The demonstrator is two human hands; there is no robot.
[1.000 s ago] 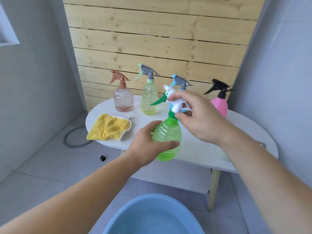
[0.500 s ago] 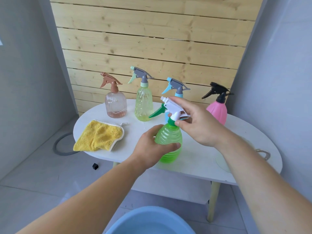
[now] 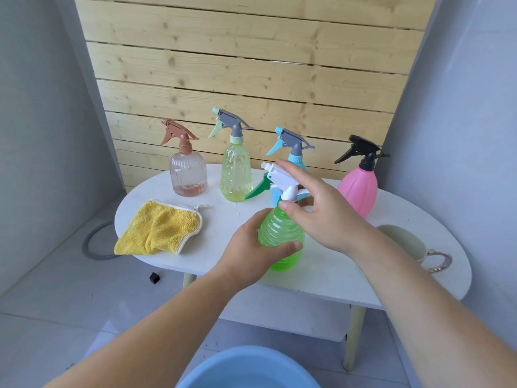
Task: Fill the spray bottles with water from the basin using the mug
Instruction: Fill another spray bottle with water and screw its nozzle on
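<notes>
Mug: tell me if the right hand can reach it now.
Probably yes: the mug stands close by the right hand, nothing between, though that hand must first release the green bottle.

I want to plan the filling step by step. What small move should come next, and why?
Probably twist the spray head off with the right hand, which pinches its collar. The left hand grips the green bottle upright, the head sits on its neck, and the mug cannot pour in until it is off.
</notes>
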